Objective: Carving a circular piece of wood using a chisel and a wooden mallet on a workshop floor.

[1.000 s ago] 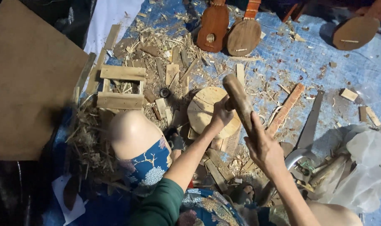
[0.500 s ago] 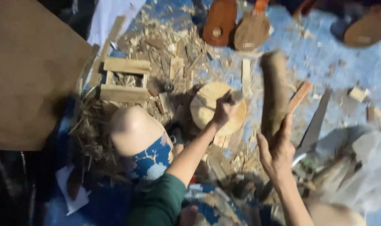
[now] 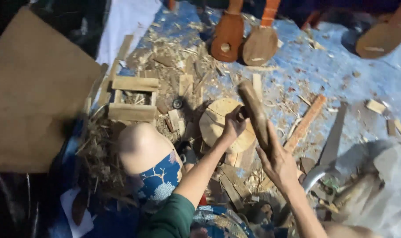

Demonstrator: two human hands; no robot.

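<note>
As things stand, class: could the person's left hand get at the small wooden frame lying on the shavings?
Probably yes, though not at once. The left hand is on the round wooden block, apparently gripping something there. The wooden frame lies further left, with only shavings and offcuts between, and nothing stands in the way.

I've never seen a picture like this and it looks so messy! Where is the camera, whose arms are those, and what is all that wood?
The camera sits on a person's head and looks down, so the arms are that person's own. They sit on a blue floor sheet covered in wood chips. The right hand grips a thick wooden club, raised in the air. The left hand holds something small, too hidden to tell, on a round wooden block. Their bare knee shows on the left. Nearby lie a small wooden frame and, at the top, unfinished little wooden string instruments.
</note>
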